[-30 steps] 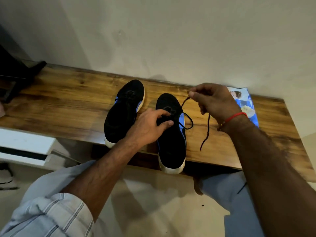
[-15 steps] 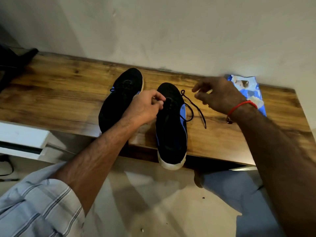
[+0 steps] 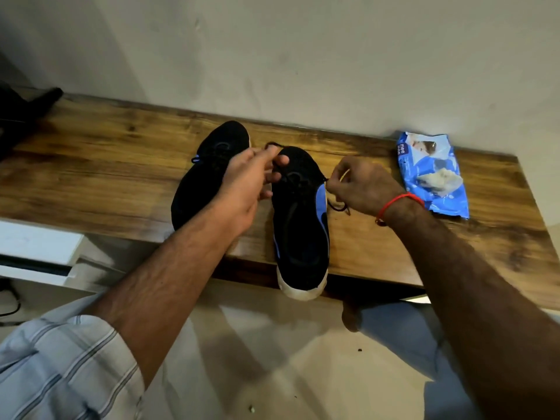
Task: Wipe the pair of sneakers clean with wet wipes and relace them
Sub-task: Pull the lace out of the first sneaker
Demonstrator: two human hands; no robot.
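Here, in the head view, two black sneakers stand side by side on a wooden worktop [image 3: 91,165] set against a pale wall. The left sneaker [image 3: 209,165] is partly hidden behind the left hand [image 3: 247,189]; the right sneaker [image 3: 303,225] has a blue side panel and its white-soled end juts over the near edge of the worktop. The left hand's fingers [image 3: 274,163] are curled and pinch one end of the black lace [image 3: 336,206] above the right sneaker's front, a small loop showing just past the fingertips. The right hand [image 3: 363,186], a red thread at its wrist, is clenched on the other end of the lace just beside the sneaker's blue side. A blue pack of wet wipes [image 3: 433,174] lies on the worktop near the wall, to the right of that hand.
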